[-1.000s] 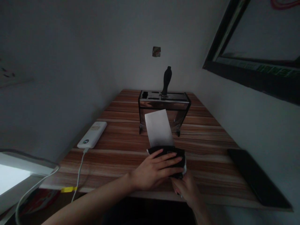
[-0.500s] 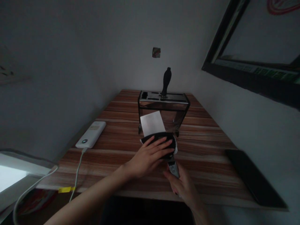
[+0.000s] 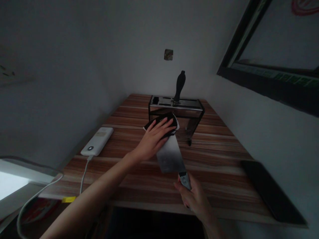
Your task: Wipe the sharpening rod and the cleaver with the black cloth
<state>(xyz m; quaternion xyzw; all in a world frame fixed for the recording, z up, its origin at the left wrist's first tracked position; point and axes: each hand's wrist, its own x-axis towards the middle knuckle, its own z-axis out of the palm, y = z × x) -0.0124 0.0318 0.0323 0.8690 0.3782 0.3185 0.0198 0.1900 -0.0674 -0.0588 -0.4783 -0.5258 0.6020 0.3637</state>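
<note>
My right hand [image 3: 195, 196] grips the grey handle of a kitchen cleaver [image 3: 171, 154], its broad blade pointing away from me over the table. My left hand [image 3: 157, 137] presses a folded black cloth [image 3: 161, 120] with white edges against the far end of the blade. The cloth and fingers cover the blade's tip. Just behind them stands a knife block [image 3: 189, 105] with a metal slotted top and see-through sides. From one slot a black-handled tool [image 3: 179, 85] sticks up.
The wood-grain table [image 3: 214, 156] runs back to the wall. A white power bank [image 3: 97, 141] with a cable [image 3: 83, 176] lies on the left. At the right edge rests a black flat slab [image 3: 272, 191]. A dark-framed board [image 3: 264, 79] hangs on the right wall.
My left hand has slid the cloth away from me along the blade, from near the handle to the far end. My right hand has kept its hold on the cleaver.
</note>
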